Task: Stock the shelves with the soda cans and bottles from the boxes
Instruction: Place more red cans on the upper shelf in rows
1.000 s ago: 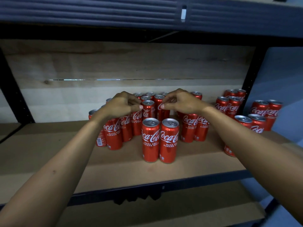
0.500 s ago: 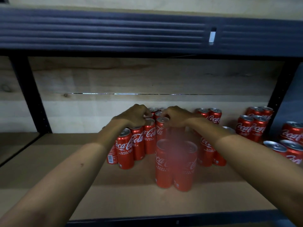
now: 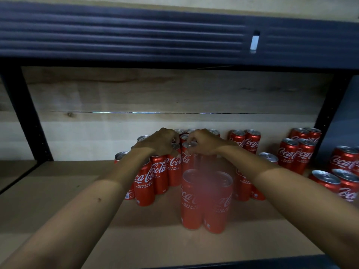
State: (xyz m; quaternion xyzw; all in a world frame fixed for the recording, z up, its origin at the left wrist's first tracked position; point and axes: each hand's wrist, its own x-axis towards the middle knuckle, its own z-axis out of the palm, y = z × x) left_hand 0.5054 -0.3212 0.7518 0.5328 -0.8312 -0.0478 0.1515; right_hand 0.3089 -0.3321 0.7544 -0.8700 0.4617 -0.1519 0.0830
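Several red Coca-Cola cans stand in a cluster (image 3: 155, 175) on the wooden shelf board (image 3: 58, 200). My left hand (image 3: 157, 141) reaches over the cluster and its curled fingers grip the top of one can (image 3: 174, 162). My right hand (image 3: 204, 141) is beside it, fingers curled round the rim of the neighbouring can (image 3: 188, 158). Two more cans (image 3: 206, 200) stand alone in front, nearer the shelf edge, and look blurred. Both forearms stretch in from the bottom corners.
More can groups stand to the right: a pair (image 3: 245, 140) by the back wall, several (image 3: 299, 150) near the black upright (image 3: 326, 121), others (image 3: 343, 171) at the far right. The dark upper shelf beam (image 3: 136, 35) hangs overhead. Another upright (image 3: 25, 117) stands left.
Both hands have reached further back into the cluster, staying on the can tops. The view rose and came closer to the shelf, so the cans sit lower in the frame.
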